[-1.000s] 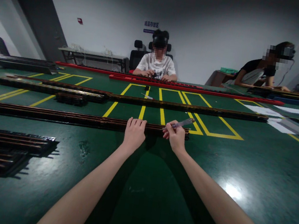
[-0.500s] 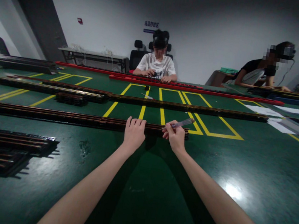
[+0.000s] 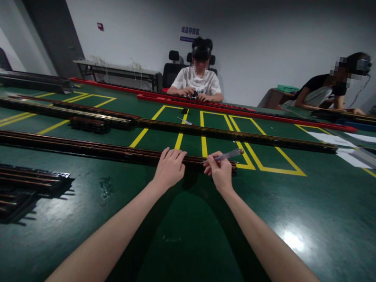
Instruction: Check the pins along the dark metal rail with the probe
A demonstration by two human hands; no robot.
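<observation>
A long, dark rail [image 3: 82, 148] with copper-coloured lines along it lies across the table in front of me. My left hand [image 3: 170, 167] rests over this rail, its fingers bent across the top and gripping it. Near the rail's right end, my right hand [image 3: 219, 171] holds a slim screwdriver [image 3: 229, 155] with a clear handle, pinched like a pen. The handle points up to the right, and the tip is down at the rail; whether it touches cannot be made out.
More dark rails [image 3: 9, 177] lie stacked at the near left. Another long rail [image 3: 232, 135] crosses the table farther back, with a short dark bundle [image 3: 89, 125] before it. Beyond are red trays [image 3: 250, 114] and a co-worker [image 3: 198, 78]; another person [image 3: 326, 89] leans at the right.
My left hand has shifted slightly to the right along the rail. My right hand and the screwdriver have barely moved. The co-worker opposite has brought both hands closer together.
</observation>
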